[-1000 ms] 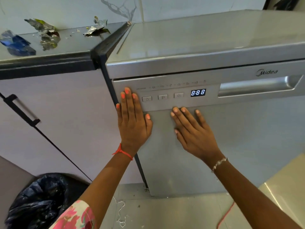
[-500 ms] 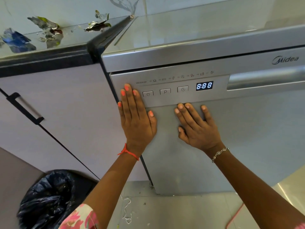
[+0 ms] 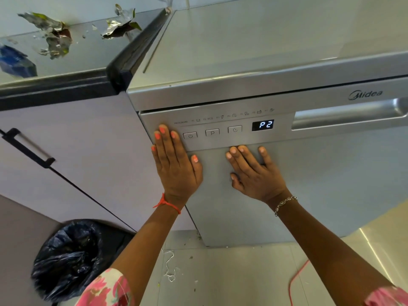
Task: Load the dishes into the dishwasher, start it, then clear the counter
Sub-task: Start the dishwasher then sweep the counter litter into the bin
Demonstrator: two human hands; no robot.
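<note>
left hand (image 3: pixel 176 171) flat on dishwasher (image 3: pixel 331 173), right hand (image 3: pixel 256 180) fingers (image 3: pixel 242 161) spread

There is one dishwasher (image 3: pixel 309 184), with three buttons: power button (image 3: pixel 190 135), P button (image 3: pixel 212 132) and timer button (image 3: pixel 235 129). It has one display (image 3: pixel 262 125) and one handle (image 3: pixel 344 118).

Two hands show, the left hand (image 3: pixel 176 166) and the right hand (image 3: pixel 254 175).

One counter (image 3: pixel 88 56) holds two foil wrappers (image 3: pixel 55 36) (image 3: pixel 120 24) and one blue packet (image 3: pixel 16 62).

Below are one bin bag (image 3: pixel 66 257), one red cord (image 3: pixel 295 279) and one string (image 3: pixel 169 266).
</note>
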